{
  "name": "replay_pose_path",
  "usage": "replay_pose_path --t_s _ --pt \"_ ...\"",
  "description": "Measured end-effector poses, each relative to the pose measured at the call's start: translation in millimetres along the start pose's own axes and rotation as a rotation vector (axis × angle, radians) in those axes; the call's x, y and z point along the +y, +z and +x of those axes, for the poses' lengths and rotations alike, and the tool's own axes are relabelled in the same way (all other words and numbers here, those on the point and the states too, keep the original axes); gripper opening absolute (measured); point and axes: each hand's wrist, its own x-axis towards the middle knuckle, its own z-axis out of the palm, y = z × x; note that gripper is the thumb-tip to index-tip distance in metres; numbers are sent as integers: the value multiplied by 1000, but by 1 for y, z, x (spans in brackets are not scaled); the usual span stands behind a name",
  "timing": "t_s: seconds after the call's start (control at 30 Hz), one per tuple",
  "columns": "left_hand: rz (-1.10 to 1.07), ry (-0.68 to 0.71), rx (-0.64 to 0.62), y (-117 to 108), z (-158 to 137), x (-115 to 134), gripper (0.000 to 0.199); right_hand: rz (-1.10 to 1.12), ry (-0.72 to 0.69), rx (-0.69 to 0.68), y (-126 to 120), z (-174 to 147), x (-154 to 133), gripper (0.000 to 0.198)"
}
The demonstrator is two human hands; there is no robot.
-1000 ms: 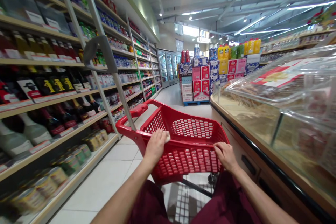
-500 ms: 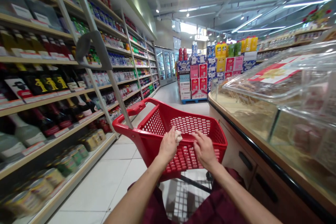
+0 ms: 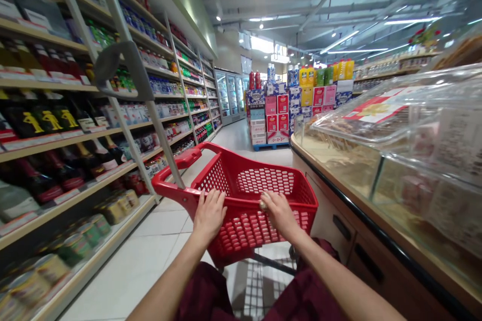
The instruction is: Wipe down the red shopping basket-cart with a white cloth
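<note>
Red cart (image 3: 241,233) between shelves (image 3: 100,185) and counter (image 3: 320,193): stiff plastic, probably slick, best held by the rim (image 3: 241,204). Left grip (image 3: 209,210) rests there, unclenched; right grip (image 3: 278,210) pinches a pale wad (image 3: 262,204), mostly hidden, perhaps soft, light cloth.

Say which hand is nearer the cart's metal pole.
Left. The left hand is on the cart rim, just right of the pole; the right hand is farther along it.

Red cart (image 3: 241,206), left hand (image 3: 210,212) on rim, right hand (image 3: 279,214) holding wad (image 3: 262,204)
</note>
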Motion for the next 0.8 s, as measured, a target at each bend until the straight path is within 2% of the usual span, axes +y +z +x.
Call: replay_pose_path --t_s 0.1,0.17,0.27,0.37,0.5,0.6,0.8 --pt "-15 -23 42 5 -2 5 35 -37 163 65 -17 -23 36 41" --pt "-16 -50 60 6 -2 9 35 16 219 112 -19 -23 37 40" --pt "-5 -54 57 5 -1 13 35 135 165 98 -13 -6 13 42" --pt "16 -18 38 5 -1 13 37 113 97 -3 -14 6 -5 42" --pt "20 -18 47 6 -2 14 40 -58 179 -82 -27 -6 5 44" --pt "22 -43 55 7 -1 16 40 -110 226 -64 -25 -12 9 44" --pt "40 -45 51 6 -2 12 41 -84 128 19 -2 1 -4 44"
